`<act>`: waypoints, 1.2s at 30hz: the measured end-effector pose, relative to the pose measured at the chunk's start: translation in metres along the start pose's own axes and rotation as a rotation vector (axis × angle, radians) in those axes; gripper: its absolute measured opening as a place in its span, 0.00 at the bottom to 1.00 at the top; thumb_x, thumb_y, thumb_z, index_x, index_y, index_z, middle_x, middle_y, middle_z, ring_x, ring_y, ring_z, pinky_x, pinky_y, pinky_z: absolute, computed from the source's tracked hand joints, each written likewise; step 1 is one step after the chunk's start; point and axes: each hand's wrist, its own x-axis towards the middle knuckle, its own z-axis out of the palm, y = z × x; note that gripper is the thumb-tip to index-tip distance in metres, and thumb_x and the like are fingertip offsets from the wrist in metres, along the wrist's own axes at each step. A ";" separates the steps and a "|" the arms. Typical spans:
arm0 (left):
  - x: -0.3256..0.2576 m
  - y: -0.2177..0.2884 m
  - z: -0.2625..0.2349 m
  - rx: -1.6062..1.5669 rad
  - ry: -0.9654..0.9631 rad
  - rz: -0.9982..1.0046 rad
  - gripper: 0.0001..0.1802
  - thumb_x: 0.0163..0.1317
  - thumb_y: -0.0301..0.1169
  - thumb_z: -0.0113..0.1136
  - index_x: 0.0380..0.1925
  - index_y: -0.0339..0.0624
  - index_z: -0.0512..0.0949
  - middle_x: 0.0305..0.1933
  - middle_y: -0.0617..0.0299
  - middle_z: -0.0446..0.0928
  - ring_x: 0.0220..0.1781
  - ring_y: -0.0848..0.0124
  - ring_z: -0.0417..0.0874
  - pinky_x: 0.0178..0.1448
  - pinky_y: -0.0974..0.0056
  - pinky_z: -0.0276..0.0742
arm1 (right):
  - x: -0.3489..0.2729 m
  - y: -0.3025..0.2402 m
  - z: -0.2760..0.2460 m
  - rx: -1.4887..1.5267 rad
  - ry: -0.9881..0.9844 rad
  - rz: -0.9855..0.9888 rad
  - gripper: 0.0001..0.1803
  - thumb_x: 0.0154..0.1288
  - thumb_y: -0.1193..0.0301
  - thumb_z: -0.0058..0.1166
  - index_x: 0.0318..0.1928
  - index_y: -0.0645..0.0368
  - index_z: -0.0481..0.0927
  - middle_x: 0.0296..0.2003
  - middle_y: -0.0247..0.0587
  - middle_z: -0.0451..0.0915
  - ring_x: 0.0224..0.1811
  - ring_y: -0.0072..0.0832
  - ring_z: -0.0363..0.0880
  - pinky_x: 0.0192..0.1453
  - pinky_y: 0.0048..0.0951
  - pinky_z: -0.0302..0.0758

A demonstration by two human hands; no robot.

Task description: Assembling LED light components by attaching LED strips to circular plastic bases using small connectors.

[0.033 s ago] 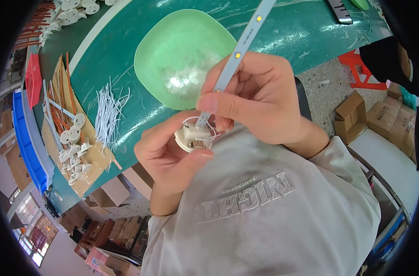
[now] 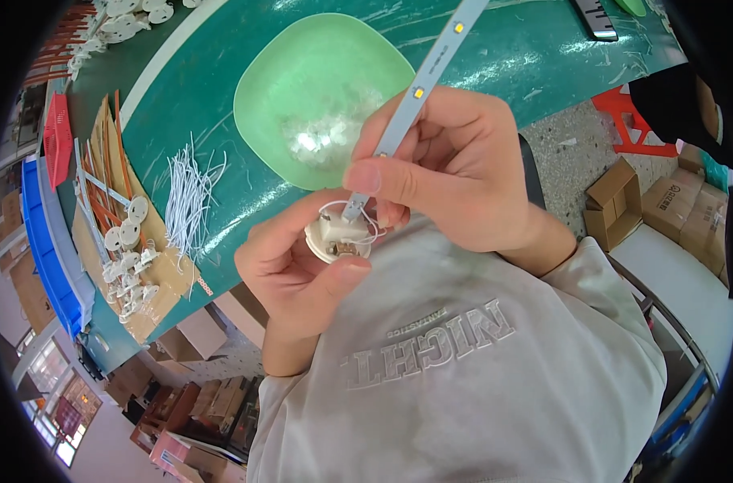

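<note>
Between the thumb and fingers of my left hand (image 2: 290,270) is a round white lamp end cap (image 2: 338,237) with thin white wires looping out of it. My right hand (image 2: 455,173) pinches a narrow LED strip board (image 2: 403,121), pale and dotted with small yellow LEDs, near its lower end. That end of the board reaches down to the raised block of the cap, among the wires; whether it is seated there I cannot tell. Both hands are closed, held over the front edge of the table. Behind them lies a green plastic tray (image 2: 302,72).
Left on the green table (image 2: 238,193) lie a bundle of white wires (image 2: 191,189) and cardboard (image 2: 165,302) bearing finished caps with strips. A blue bin (image 2: 53,249) and red basket (image 2: 57,141) stand farther left. Cartons (image 2: 676,201) and a red stool (image 2: 632,125) are at the right.
The LED strip has tilted slightly, its upper end shifting a little to the right. Both hands keep their grip almost in place.
</note>
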 end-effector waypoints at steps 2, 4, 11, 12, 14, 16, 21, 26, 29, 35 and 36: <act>0.002 0.001 0.003 -0.051 -0.015 -0.029 0.25 0.55 0.24 0.69 0.51 0.21 0.74 0.42 0.48 0.82 0.41 0.67 0.84 0.47 0.64 0.82 | 0.001 0.000 0.001 0.008 0.012 0.002 0.04 0.61 0.83 0.60 0.36 0.69 0.79 0.25 0.39 0.81 0.22 0.17 0.78 0.22 0.17 0.72; 0.001 0.001 0.005 -0.088 0.020 -0.042 0.26 0.58 0.28 0.67 0.53 0.21 0.73 0.41 0.47 0.82 0.42 0.63 0.85 0.46 0.60 0.83 | 0.002 -0.002 0.001 0.014 0.019 0.000 0.04 0.61 0.83 0.60 0.36 0.69 0.79 0.24 0.39 0.81 0.21 0.17 0.78 0.22 0.17 0.72; 0.000 0.006 -0.004 -0.340 -0.096 -0.233 0.29 0.61 0.37 0.65 0.54 0.22 0.72 0.40 0.43 0.82 0.38 0.56 0.86 0.41 0.56 0.85 | 0.003 0.006 -0.010 0.101 -0.217 -0.021 0.11 0.57 0.86 0.61 0.41 0.68 0.77 0.33 0.47 0.82 0.33 0.25 0.82 0.33 0.21 0.78; 0.002 0.008 -0.003 -0.261 -0.124 -0.247 0.34 0.62 0.43 0.65 0.56 0.22 0.70 0.39 0.41 0.80 0.33 0.58 0.85 0.36 0.59 0.84 | 0.004 0.008 -0.011 0.181 -0.267 -0.033 0.13 0.56 0.86 0.62 0.42 0.67 0.77 0.35 0.49 0.82 0.35 0.27 0.83 0.36 0.23 0.79; 0.002 0.009 -0.004 -0.181 -0.147 -0.259 0.38 0.62 0.48 0.64 0.58 0.23 0.68 0.38 0.40 0.79 0.29 0.59 0.84 0.32 0.61 0.83 | 0.006 0.009 -0.012 0.149 -0.273 -0.047 0.13 0.56 0.85 0.62 0.42 0.67 0.77 0.35 0.49 0.83 0.35 0.27 0.83 0.36 0.23 0.79; 0.001 0.008 -0.006 -0.102 -0.175 -0.194 0.39 0.62 0.48 0.64 0.60 0.24 0.67 0.37 0.39 0.79 0.27 0.59 0.84 0.31 0.61 0.83 | 0.007 0.010 -0.011 0.114 -0.275 -0.063 0.13 0.55 0.85 0.63 0.42 0.67 0.77 0.35 0.50 0.83 0.35 0.28 0.83 0.36 0.23 0.79; 0.002 0.003 -0.016 -0.111 -0.247 -0.111 0.38 0.62 0.48 0.64 0.60 0.26 0.68 0.37 0.39 0.80 0.26 0.60 0.83 0.30 0.62 0.82 | 0.006 0.005 -0.009 0.248 -0.276 0.053 0.11 0.54 0.85 0.64 0.39 0.69 0.80 0.34 0.51 0.84 0.33 0.28 0.84 0.32 0.24 0.79; -0.001 0.005 -0.010 -0.122 -0.225 -0.114 0.38 0.62 0.48 0.65 0.59 0.26 0.69 0.38 0.39 0.80 0.26 0.60 0.83 0.30 0.62 0.82 | 0.007 0.010 -0.010 0.233 -0.281 0.047 0.10 0.53 0.85 0.65 0.38 0.69 0.81 0.34 0.51 0.84 0.32 0.27 0.84 0.32 0.24 0.79; -0.001 0.008 -0.004 -0.126 -0.146 -0.186 0.39 0.61 0.48 0.66 0.58 0.23 0.68 0.39 0.39 0.80 0.27 0.60 0.83 0.31 0.62 0.82 | 0.007 0.012 -0.009 0.212 -0.254 0.023 0.11 0.53 0.86 0.65 0.38 0.70 0.81 0.34 0.51 0.84 0.32 0.27 0.84 0.33 0.24 0.80; -0.003 0.005 -0.002 -0.177 -0.130 -0.205 0.40 0.60 0.47 0.66 0.57 0.19 0.67 0.40 0.39 0.80 0.28 0.59 0.84 0.32 0.61 0.83 | 0.007 0.017 -0.011 0.192 -0.238 -0.029 0.12 0.52 0.86 0.66 0.38 0.70 0.81 0.33 0.51 0.84 0.32 0.27 0.84 0.33 0.24 0.80; -0.003 0.004 -0.003 -0.204 -0.153 -0.205 0.39 0.61 0.47 0.66 0.57 0.19 0.67 0.41 0.38 0.79 0.30 0.58 0.84 0.33 0.61 0.83 | 0.007 0.017 -0.012 0.163 -0.244 -0.046 0.12 0.52 0.86 0.66 0.38 0.70 0.81 0.33 0.51 0.84 0.31 0.27 0.84 0.33 0.24 0.80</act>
